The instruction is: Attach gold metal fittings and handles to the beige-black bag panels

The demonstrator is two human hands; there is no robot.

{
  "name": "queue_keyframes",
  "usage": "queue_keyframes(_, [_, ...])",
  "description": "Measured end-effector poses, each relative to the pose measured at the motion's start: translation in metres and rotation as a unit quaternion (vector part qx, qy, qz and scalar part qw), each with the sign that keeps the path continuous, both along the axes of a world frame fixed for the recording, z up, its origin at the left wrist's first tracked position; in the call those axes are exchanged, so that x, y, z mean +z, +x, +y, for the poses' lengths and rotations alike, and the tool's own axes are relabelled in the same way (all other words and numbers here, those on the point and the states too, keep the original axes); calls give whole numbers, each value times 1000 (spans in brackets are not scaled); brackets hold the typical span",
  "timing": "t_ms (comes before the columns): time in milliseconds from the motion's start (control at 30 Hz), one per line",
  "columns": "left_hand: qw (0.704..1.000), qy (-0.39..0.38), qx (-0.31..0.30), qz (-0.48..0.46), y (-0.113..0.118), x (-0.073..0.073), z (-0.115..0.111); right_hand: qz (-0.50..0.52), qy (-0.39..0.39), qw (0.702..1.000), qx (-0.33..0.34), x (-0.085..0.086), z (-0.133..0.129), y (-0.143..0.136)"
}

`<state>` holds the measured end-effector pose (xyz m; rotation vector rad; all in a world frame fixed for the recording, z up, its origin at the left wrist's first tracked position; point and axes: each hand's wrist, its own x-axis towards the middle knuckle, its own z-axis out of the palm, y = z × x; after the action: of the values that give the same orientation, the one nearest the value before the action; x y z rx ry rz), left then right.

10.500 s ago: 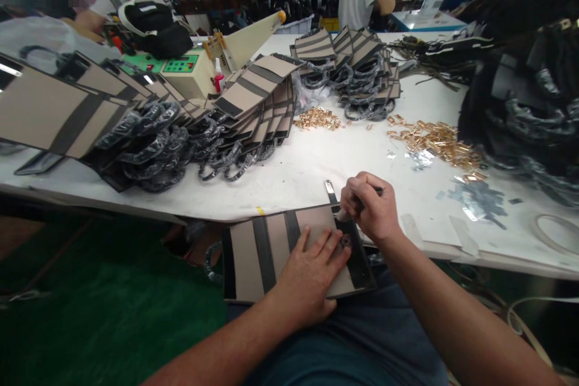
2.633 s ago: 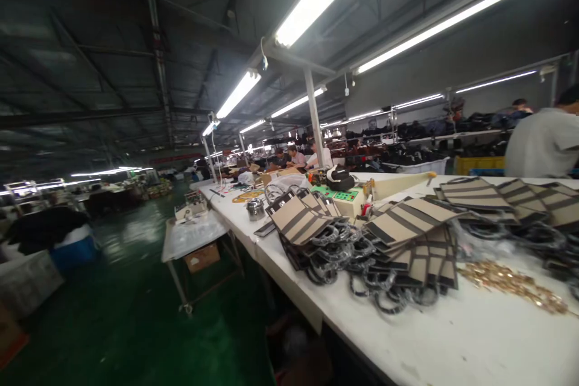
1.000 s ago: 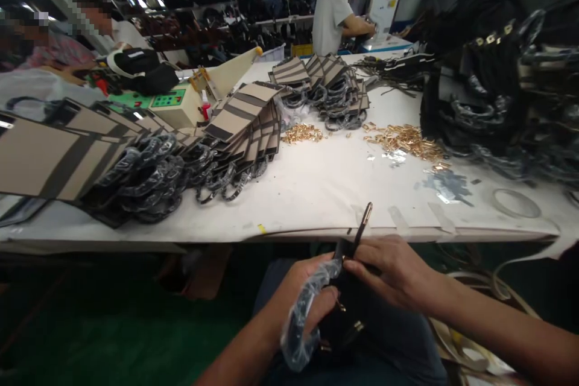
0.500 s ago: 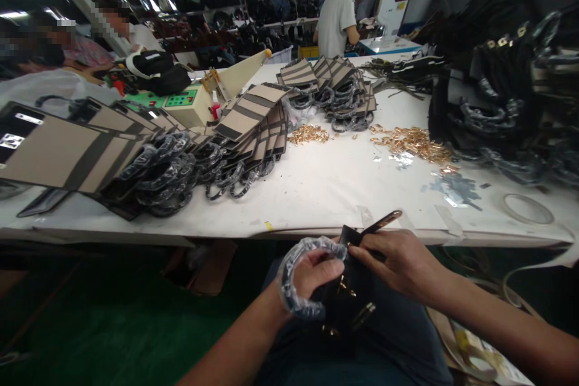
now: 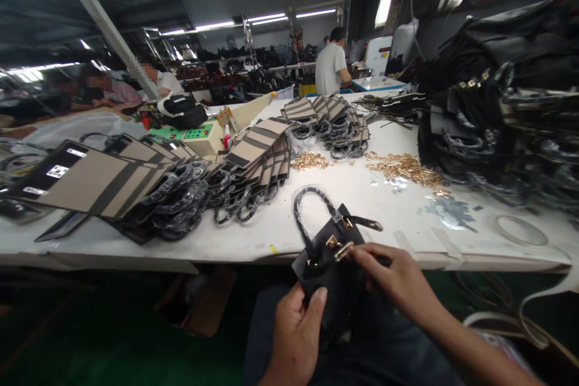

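Note:
A black handbag piece point(image 5: 337, 289) stands tilted over my lap, at the front edge of the table. Its arched handle point(image 5: 312, 193) is wrapped in clear plastic and rises above the top edge. My left hand point(image 5: 296, 329) grips the piece low on its left side, thumb in front. With thumb and fingertips, my right hand point(image 5: 395, 274) pinches a gold-tipped strap point(image 5: 344, 251) across the front. A second dark strap point(image 5: 364, 221) sticks out to the right. Between the two straps sits a small gold fitting point(image 5: 333, 241). My right hand's lower fingers are partly hidden.
Beige-and-black panels point(image 5: 99, 184) with wrapped handles are stacked on the left of the white table point(image 5: 271, 235). Gold fittings point(image 5: 407, 167) and grey flat pieces point(image 5: 452, 214) lie at right, near black bag parts point(image 5: 465, 132). A person point(image 5: 331, 66) stands behind.
The handbag piece has come up and its handle now stands upright. My left hand has moved from the handle down to the lower side. My right hand has shifted to the gold-tipped strap.

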<state>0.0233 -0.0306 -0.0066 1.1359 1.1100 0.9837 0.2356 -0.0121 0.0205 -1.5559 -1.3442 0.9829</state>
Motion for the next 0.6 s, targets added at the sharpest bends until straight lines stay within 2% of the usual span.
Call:
queue_keyframes(100, [998, -21, -5, -67, 11, 10, -6, 62, 95, 993, 33, 0, -22, -24])
queue_keyframes(200, [993, -19, -28, -112, 19, 16, -19, 77, 171, 982, 20, 2, -36, -41])
queue_keyframes(267, [993, 1, -47, -106, 19, 20, -28, 55, 229, 972, 7, 6, -44, -47])
queue_keyframes(367, [994, 15, -68, -82, 14, 26, -39, -37, 322, 946, 16, 14, -56, -49])
queue_keyframes(433, [990, 30, -113, -79, 11, 33, -42, -109, 359, 927, 24, 26, -62, -42])
queue_keyframes(500, [980, 95, -161, -61, 9, 40, -40, -158, 392, 905, 39, 47, -66, -28])
queue_keyframes(533, [976, 145, -159, -40, 7, 45, -36, -171, 403, 898, 49, 60, -68, -17])
queue_keyframes(600, [968, 234, -85, 7, 3, 54, -24, -186, 402, 894, 73, 90, -73, 11])
